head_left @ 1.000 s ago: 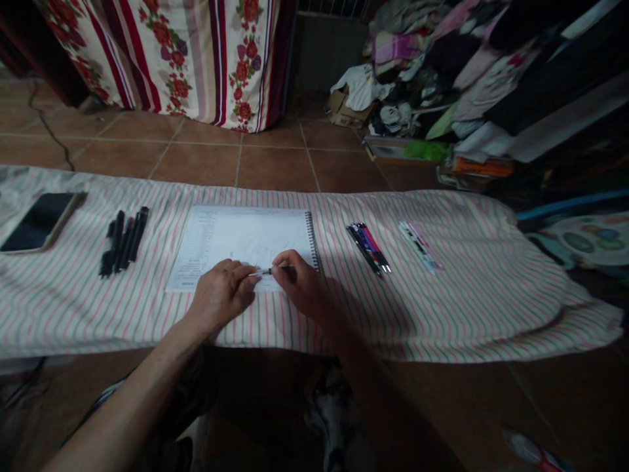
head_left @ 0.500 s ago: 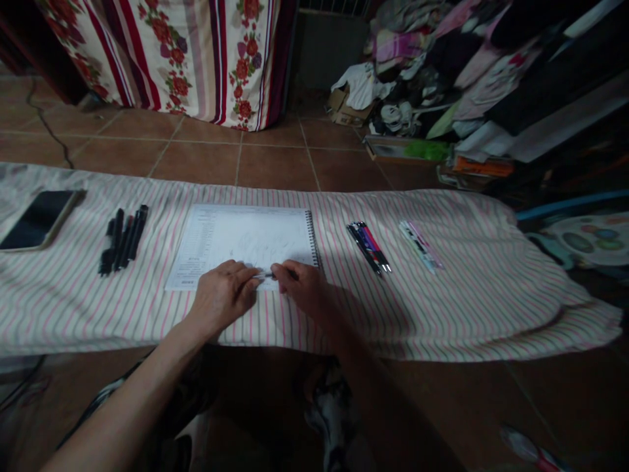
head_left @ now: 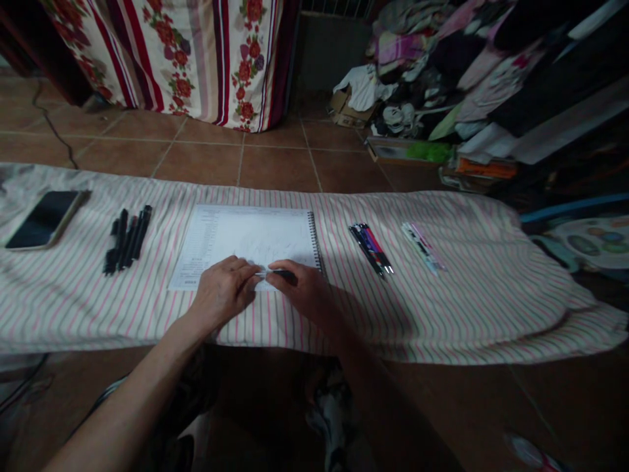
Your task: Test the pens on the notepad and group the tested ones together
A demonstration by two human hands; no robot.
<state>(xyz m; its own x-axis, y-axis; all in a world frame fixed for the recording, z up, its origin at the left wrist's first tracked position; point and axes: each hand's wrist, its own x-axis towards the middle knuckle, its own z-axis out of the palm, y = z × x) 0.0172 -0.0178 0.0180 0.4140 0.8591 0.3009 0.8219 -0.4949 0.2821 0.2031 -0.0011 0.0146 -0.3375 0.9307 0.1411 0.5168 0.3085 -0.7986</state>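
A spiral-bound pad point(head_left: 246, 226) lies flat, its coil along the right side and faint marks on its page. Over the pad's near edge, a pen point(head_left: 262, 273) is held level between both hands, its light, shiny end to the left and its dark end to the right. My left hand point(head_left: 226, 285) is closed, thumb and fingers pinching the light end. Around the dark part curl the fingers and thumb of my right hand point(head_left: 304, 292). Whether the pen is in one piece or two cannot be made out.
Several black pens point(head_left: 128, 241) and a phone point(head_left: 44, 219) lie to the left on the striped cloth point(head_left: 466, 282). To the right are a bundle of dark and coloured pens point(head_left: 371, 249) and several pastel pens point(head_left: 423, 248). Clothes point(head_left: 407, 59) are piled beyond, on the floor.
My right hand's fingers have shifted slightly left along the pen, and its index finger is straighter over it. The left hand keeps its pinch. The view has shifted slightly.
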